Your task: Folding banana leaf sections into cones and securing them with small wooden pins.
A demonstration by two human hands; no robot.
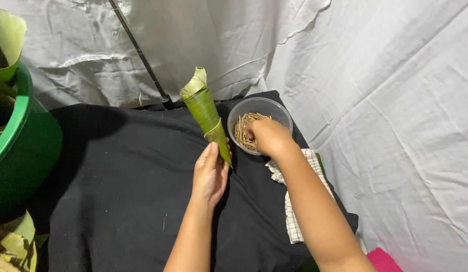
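Note:
My left hand (210, 174) holds a rolled green leaf cone (206, 113) by its pointed lower end, and the cone's open top leans up and to the left. My right hand (266, 136) reaches into a clear plastic bowl (279, 108) holding several thin brown sticks (242, 128). Its fingertips are down among the sticks, so I cannot see whether they pinch one. Both hands are above a black cloth (123, 186).
A green bucket (25, 146) with leaves in it stands at the left edge. More leaf pieces (15, 247) lie at the bottom left. A checked cloth (294, 221) lies under my right forearm. White sheets (385, 100) hang behind and to the right.

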